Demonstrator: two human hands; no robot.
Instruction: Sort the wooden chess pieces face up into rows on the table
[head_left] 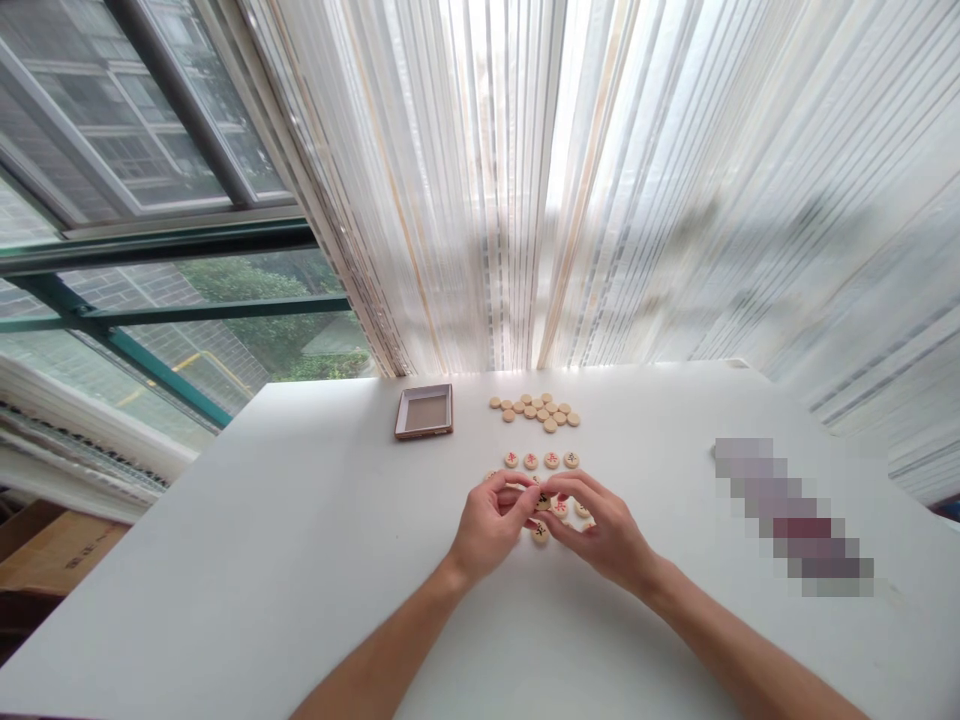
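Note:
A round wooden Chinese chess piece (pixel 543 501) with a dark character is held between my two hands above the table. My left hand (pixel 486 522) pinches it from the left, and my right hand (pixel 606 530) has thumb and fingers closed on its other side. Just beyond the hands, a row of pieces lies face up, among them one with a red character (pixel 531 461) and one with a dark character (pixel 571 460). Below my fingertips sits another face-up piece (pixel 540 533). More pieces, such as a red-marked one (pixel 559 507), are partly hidden by my hands.
Several blank-side-up pieces (pixel 530 411) lie in a loose cluster farther back. To their left stands a shallow open box (pixel 425 433) on the white table (pixel 300 560). A blurred-out item (pixel 795 520) lies at the right. Striped curtains and a window rise behind the table.

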